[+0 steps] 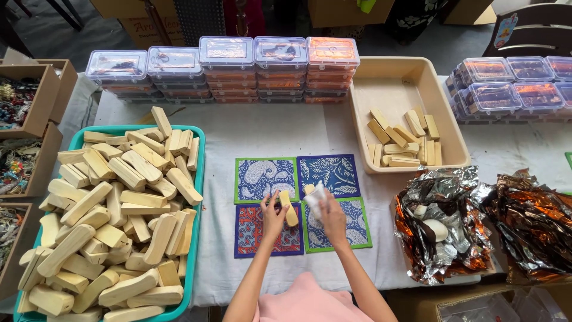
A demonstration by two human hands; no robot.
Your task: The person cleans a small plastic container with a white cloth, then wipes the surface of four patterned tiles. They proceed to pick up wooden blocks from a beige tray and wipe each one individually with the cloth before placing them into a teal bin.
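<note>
1. Work station: a table under a white cloth (262, 131), with four patterned mats (298, 203) laid in a square at its centre. All positions below are given relative to these mats.

2. Left hand (273, 216): over the mats, fingers closed around a small wooden block (289, 207), held up off the surface, one end up.

3. Right hand (331, 217): over the mats, just right of the block, gripping a folded white cloth or paper (314, 200). The white piece sits next to the block; contact cannot be confirmed.

4. Step in hand, as judged: the block is being wiped or rubbed with the white piece, one block at a time.

5. Left of the mats: a teal tray (198, 179) heaped with similar wooden blocks, large and small.

6. Upper right of the mats: a beige tub (453, 137) holding a small number of blocks, well apart from the hands.

7. Behind the mats: stacks of clear lidded boxes (226, 65) in a row.

8. Right of the mats: crumpled foil wrappers (441, 226), silver and orange, with a pale rounded item inside.

9. Next move, as judged: it calls for a firm hold by the left hand while the block is turned, so each face meets the white piece, and for keeping the work above the mats.
</note>
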